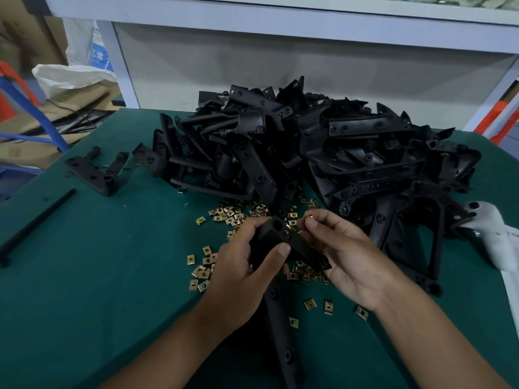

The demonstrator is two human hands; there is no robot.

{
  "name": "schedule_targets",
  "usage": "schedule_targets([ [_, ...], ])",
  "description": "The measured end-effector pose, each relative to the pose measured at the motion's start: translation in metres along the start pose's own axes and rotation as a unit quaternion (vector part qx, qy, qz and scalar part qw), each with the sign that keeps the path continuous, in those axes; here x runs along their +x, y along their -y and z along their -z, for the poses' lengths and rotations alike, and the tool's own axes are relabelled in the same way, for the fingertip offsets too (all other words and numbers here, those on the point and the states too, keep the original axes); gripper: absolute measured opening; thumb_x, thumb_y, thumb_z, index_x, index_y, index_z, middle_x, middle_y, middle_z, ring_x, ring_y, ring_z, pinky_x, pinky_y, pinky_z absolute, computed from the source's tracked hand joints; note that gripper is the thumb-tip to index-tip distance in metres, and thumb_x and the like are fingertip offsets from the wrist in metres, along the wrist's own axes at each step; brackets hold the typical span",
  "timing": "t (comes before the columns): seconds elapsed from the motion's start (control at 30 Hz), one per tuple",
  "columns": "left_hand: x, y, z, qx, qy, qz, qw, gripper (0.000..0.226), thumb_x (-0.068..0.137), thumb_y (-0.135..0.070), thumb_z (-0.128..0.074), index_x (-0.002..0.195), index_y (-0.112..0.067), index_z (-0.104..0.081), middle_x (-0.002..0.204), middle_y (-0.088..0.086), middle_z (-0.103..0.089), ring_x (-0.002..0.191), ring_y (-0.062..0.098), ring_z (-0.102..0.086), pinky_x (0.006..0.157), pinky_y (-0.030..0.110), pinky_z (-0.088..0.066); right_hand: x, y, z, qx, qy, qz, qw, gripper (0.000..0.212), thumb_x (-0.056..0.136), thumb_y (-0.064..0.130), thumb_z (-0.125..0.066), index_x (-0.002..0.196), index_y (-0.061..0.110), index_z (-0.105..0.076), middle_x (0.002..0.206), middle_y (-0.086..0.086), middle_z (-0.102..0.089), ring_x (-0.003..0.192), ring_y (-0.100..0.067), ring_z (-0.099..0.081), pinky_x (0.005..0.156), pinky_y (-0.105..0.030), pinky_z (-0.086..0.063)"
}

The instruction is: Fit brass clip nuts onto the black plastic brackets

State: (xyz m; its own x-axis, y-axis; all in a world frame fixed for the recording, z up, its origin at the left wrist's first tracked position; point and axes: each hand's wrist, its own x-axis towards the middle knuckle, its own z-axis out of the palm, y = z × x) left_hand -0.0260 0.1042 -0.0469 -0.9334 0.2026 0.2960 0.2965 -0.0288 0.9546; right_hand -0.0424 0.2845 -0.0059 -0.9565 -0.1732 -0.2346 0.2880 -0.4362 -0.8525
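Both hands work over the desk [84, 276]: my left hand [241, 265] grips a black bracket [280, 237], my right hand [342, 248] pinches a brass nut [311, 217] just beside its end. I'd square the nut, then press evenly.

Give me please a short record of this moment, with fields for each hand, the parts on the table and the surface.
left hand: left hand grips the black bracket near its upper end
right hand: right hand pinches a brass clip nut beside the bracket's top
loose nuts: brass clip nuts scattered around and under the hands
bracket pile: heap of black brackets behind the hands
separate bracket: lone bracket at far left
surface: green mat
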Motion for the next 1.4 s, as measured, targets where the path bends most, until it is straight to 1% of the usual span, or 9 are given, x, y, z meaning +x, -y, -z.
schedule_targets([
  [0.23, 0.0010, -0.0025, 0.0019, -0.025, 0.014, 0.010, 1.000, 0.038, 0.086, -0.061, -0.069, 0.118, -0.043, -0.060, 0.092, 0.000, -0.074, 0.077, 0.023, -0.074, 0.070, 0.041, -0.062, -0.0031, 0.0042, 0.0001, -0.034, 0.029, 0.021, 0.999, 0.005, 0.079, 0.025, -0.070, 0.083, 0.022, -0.071, 0.079, 0.000, -0.065, 0.071, -0.010, -0.063, 0.071, -0.025, -0.057],
  [0.37, 0.0011, -0.0040, 0.0018, -0.033, 0.021, 0.002, 0.999, 0.035, 0.087, -0.056, -0.071, 0.117, -0.040, -0.059, 0.091, 0.002, -0.073, 0.073, 0.023, -0.074, 0.067, 0.033, -0.060, -0.0073, 0.0065, -0.0028, -0.089, 0.022, 0.048, 0.995, 0.021, 0.075, 0.041, -0.070, 0.068, 0.022, -0.063, 0.063, 0.005, -0.052, 0.055, -0.004, -0.051, 0.052, -0.015, -0.048],
  [0.47, 0.0013, -0.0028, 0.0019, -0.036, 0.031, 0.008, 0.999, 0.036, 0.087, -0.056, -0.071, 0.116, -0.038, -0.060, 0.087, 0.006, -0.073, 0.073, 0.024, -0.073, 0.067, 0.037, -0.059, -0.0080, 0.0068, -0.0030, -0.110, 0.033, 0.071, 0.991, 0.016, 0.075, 0.033, -0.071, 0.074, 0.018, -0.067, 0.063, 0.004, -0.059, 0.051, -0.002, -0.054, 0.044, -0.011, -0.042],
  [0.67, 0.0032, -0.0026, 0.0037, -0.077, 0.023, 0.021, 0.997, 0.034, 0.089, -0.050, -0.073, 0.116, -0.032, -0.063, 0.092, 0.005, -0.072, 0.071, 0.024, -0.073, 0.065, 0.032, -0.059, -0.0062, 0.0087, 0.0033, -0.118, 0.053, 0.072, 0.989, 0.018, 0.083, 0.023, -0.068, 0.096, 0.011, -0.073, 0.080, -0.002, -0.074, 0.060, -0.003, -0.065, 0.049, -0.012, -0.047],
  [0.8, 0.0033, -0.0027, 0.0038, -0.077, 0.026, 0.023, 0.996, 0.031, 0.089, -0.049, -0.073, 0.114, -0.033, -0.063, 0.089, 0.004, -0.072, 0.070, 0.022, -0.072, 0.064, 0.029, -0.057, -0.0051, 0.0085, 0.0054, -0.123, 0.070, 0.064, 0.988, 0.021, 0.089, 0.019, -0.063, 0.107, 0.010, -0.067, 0.090, -0.003, -0.074, 0.067, -0.005, -0.067, 0.053, -0.013, -0.048],
  [0.93, 0.0036, -0.0032, 0.0044, -0.085, 0.028, 0.023, 0.996, 0.030, 0.090, -0.044, -0.073, 0.115, -0.030, -0.064, 0.090, 0.006, -0.072, 0.070, 0.023, -0.072, 0.064, 0.030, -0.058, -0.0043, 0.0054, 0.0054, -0.149, 0.083, 0.073, 0.983, 0.010, 0.087, 0.023, -0.066, 0.095, 0.020, -0.072, 0.082, 0.005, -0.067, 0.062, -0.001, -0.058, 0.053, -0.012, -0.044],
  [1.13, 0.0039, -0.0035, 0.0047, -0.081, 0.030, 0.020, 0.996, 0.028, 0.090, -0.039, -0.072, 0.115, -0.029, -0.063, 0.089, 0.008, -0.072, 0.070, 0.024, -0.072, 0.064, 0.031, -0.058, -0.0029, 0.0037, 0.0058, -0.172, 0.080, 0.083, 0.978, 0.012, 0.081, 0.033, -0.079, 0.088, 0.027, -0.071, 0.078, 0.007, -0.063, 0.063, -0.002, -0.053, 0.054, -0.013, -0.042],
  [1.27, 0.0032, -0.0041, 0.0053, -0.074, 0.042, 0.021, 0.996, 0.031, 0.089, -0.045, -0.073, 0.115, -0.030, -0.063, 0.091, 0.009, -0.072, 0.070, 0.024, -0.072, 0.065, 0.030, -0.058, -0.0033, 0.0043, 0.0059, -0.188, 0.070, 0.114, 0.973, 0.002, 0.083, 0.028, -0.073, 0.083, 0.029, -0.074, 0.075, 0.011, -0.067, 0.061, 0.001, -0.056, 0.055, -0.012, -0.044],
  [1.4, 0.0032, -0.0036, 0.0054, -0.071, 0.045, 0.020, 0.996, 0.033, 0.090, -0.045, -0.073, 0.116, -0.028, -0.062, 0.091, 0.011, -0.072, 0.070, 0.027, -0.072, 0.064, 0.032, -0.058, -0.0050, 0.0040, 0.0043, -0.221, 0.062, 0.139, 0.963, 0.004, 0.081, 0.028, -0.072, 0.082, 0.030, -0.075, 0.075, 0.011, -0.068, 0.065, 0.000, -0.059, 0.061, -0.013, -0.047],
])
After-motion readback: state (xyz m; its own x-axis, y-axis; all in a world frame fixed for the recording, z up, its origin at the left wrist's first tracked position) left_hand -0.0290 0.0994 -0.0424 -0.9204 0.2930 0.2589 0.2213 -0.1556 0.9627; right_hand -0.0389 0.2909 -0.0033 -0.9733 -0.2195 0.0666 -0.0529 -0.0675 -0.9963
